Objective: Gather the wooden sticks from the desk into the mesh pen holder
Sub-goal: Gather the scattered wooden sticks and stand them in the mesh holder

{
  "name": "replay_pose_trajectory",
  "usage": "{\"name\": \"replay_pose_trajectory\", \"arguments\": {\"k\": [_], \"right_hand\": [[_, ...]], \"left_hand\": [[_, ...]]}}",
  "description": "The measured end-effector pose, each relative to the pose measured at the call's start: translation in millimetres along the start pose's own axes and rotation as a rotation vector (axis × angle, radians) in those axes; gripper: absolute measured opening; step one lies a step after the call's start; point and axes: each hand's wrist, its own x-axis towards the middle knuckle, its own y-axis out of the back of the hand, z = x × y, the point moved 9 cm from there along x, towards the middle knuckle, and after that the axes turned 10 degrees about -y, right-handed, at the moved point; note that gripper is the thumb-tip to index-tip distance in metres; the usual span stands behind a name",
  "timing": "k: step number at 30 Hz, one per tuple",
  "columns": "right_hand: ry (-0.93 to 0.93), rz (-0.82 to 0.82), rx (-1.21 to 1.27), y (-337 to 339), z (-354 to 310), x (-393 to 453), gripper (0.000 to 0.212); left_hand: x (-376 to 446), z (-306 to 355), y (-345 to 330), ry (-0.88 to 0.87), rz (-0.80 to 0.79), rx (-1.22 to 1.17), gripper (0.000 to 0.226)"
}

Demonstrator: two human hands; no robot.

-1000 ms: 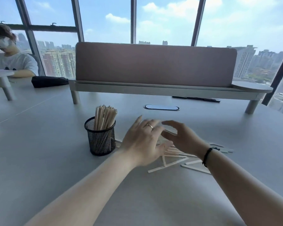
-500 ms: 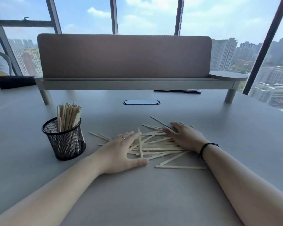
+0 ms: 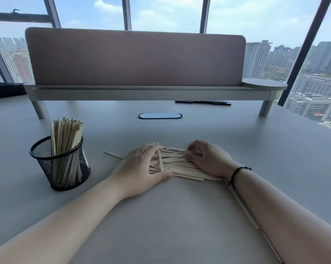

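A loose pile of wooden sticks (image 3: 177,165) lies on the grey desk (image 3: 180,216) between my two hands. My left hand (image 3: 140,168) rests flat on the pile's left side, fingers laid over the sticks and thumb along the near edge. On the pile's right end sits my right hand (image 3: 208,159), its fingers curled down over the sticks and its thumb against their ends. A few stick tips (image 3: 113,154) poke out left of my left hand. The black mesh pen holder (image 3: 59,166) stands upright to the left, with several sticks (image 3: 65,134) in it.
One long stick (image 3: 244,210) lies on the desk beside my right forearm. A raised shelf with a padded screen (image 3: 136,58) spans the back. An oval cable port (image 3: 160,116) sits mid-desk, and dark pens (image 3: 202,102) lie under the shelf.
Both hands came down onto the scattered sticks and swept inward, bunching them into one tight pile. The camera tilted down and right, so the holder sits further left.
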Motion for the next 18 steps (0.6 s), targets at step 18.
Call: {"name": "replay_pose_trajectory", "arguments": {"k": [18], "right_hand": [[0.160, 0.013, 0.099, -8.1, -43.6, -17.5, 0.053]], "left_hand": [[-14.3, 3.9, -11.6, 0.019, -0.173, -0.013, 0.110]]}}
